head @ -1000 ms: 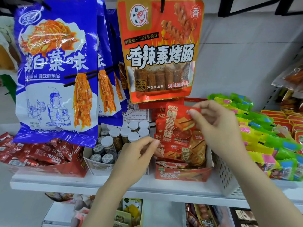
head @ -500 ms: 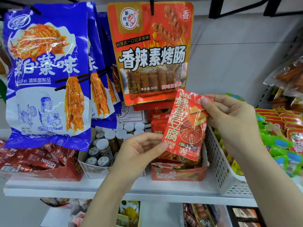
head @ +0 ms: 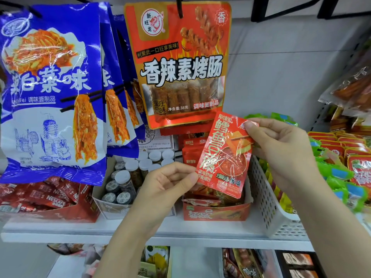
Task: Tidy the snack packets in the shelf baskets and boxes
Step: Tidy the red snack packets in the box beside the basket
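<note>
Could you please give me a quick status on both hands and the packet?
Left hand pinches red packet bottom corner; right hand pinches top. Packet above its red box. Nothing blocking.

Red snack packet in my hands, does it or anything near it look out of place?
The red packet is tilted above its red box, pinched by the left hand and right hand. Nothing looks spilled or torn.

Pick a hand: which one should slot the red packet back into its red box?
Right, likely. The right hand pinches the red packet at its top corner, above the red box; the left hand only pinches its lower edge.
</note>
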